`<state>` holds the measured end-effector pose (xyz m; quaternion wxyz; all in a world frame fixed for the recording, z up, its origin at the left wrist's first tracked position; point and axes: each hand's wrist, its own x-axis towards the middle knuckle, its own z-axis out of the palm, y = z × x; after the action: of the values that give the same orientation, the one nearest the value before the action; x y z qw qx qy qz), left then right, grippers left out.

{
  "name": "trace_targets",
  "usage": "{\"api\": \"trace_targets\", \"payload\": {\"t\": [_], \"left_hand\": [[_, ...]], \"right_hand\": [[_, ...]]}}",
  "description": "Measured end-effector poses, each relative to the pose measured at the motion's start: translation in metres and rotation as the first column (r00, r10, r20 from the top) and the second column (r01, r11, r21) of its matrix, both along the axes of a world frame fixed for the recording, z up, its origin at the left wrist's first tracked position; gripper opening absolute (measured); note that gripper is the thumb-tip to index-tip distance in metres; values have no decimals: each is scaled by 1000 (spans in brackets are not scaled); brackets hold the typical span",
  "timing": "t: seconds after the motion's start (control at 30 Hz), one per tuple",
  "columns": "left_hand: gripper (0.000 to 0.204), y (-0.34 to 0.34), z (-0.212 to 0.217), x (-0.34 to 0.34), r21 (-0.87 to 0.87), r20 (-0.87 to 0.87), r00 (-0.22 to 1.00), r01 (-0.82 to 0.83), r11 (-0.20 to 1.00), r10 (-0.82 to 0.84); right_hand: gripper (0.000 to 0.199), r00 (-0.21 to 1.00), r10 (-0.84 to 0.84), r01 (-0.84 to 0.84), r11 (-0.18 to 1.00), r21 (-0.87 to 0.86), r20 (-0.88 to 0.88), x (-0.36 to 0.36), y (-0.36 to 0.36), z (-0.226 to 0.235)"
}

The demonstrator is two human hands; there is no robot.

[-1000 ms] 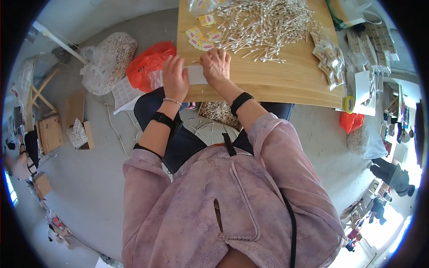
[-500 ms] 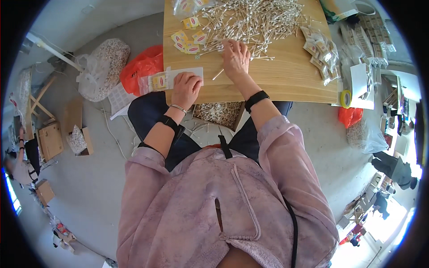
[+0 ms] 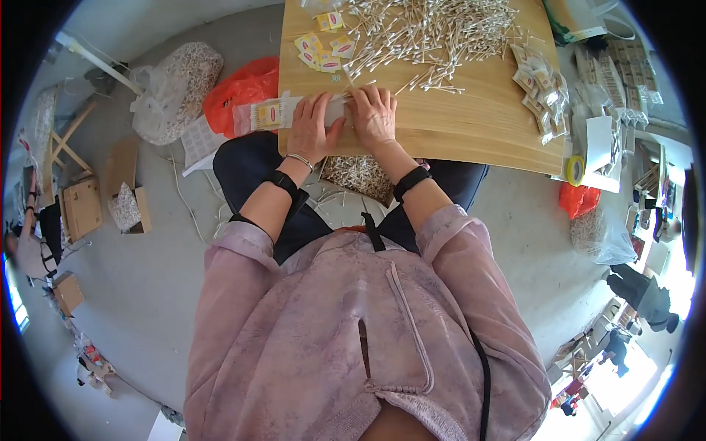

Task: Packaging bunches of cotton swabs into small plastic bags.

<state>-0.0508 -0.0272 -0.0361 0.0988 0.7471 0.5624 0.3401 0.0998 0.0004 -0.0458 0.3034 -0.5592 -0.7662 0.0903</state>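
My left hand (image 3: 312, 126) lies over a white strip (image 3: 336, 112) at the table's near left edge, its fingers stretched forward and its thumb apart. At the strip's left end is a clear bag (image 3: 242, 119) with a row of cotton swabs and a small yellow card (image 3: 271, 115) in it. My right hand (image 3: 373, 115) is at the strip's right end, close to my left thumb. Its fingers are bent down toward the tabletop, and what they hold, if anything, is hidden. Beyond my hands spreads a large loose pile of cotton swabs (image 3: 441, 33).
Small yellow cards (image 3: 318, 53) lie left of the pile; filled bags (image 3: 543, 92) are heaped at the table's right. Below the near edge sits a box of swabs (image 3: 359, 178). A red bag (image 3: 239, 95) is at left, yellow tape (image 3: 575, 170) at right.
My right hand has moved from the edge of the swab pile back toward me, to the strip's right end beside my left hand. My left thumb now stands apart from the fingers.
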Motion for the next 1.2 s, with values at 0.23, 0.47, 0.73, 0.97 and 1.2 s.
{"api": "trace_targets", "payload": {"t": [0.23, 0.47, 0.73, 0.97, 1.2], "left_hand": [[50, 3, -2, -6, -83, -24, 999, -33, 996, 31], [55, 7, 7, 2, 22, -34, 995, -90, 996, 90], [29, 29, -6, 3, -88, 3, 1000, 8, 996, -8], [34, 5, -4, 5, -44, -16, 999, 30, 999, -31], [42, 3, -2, 0, -46, 4, 997, 71, 996, -71]], "right_hand": [[39, 996, -14, 7, 997, -77, -87, 27, -18, 24], [52, 1000, -17, 16, 993, -118, -9, 27, -13, 16], [31, 998, 41, -38, 995, -93, 37, 15, 5, 16], [15, 999, 5, -5, 1000, 9, -42, 15, -19, 3], [15, 994, 69, -71, 997, -25, -81, 2, -15, 7]]}}
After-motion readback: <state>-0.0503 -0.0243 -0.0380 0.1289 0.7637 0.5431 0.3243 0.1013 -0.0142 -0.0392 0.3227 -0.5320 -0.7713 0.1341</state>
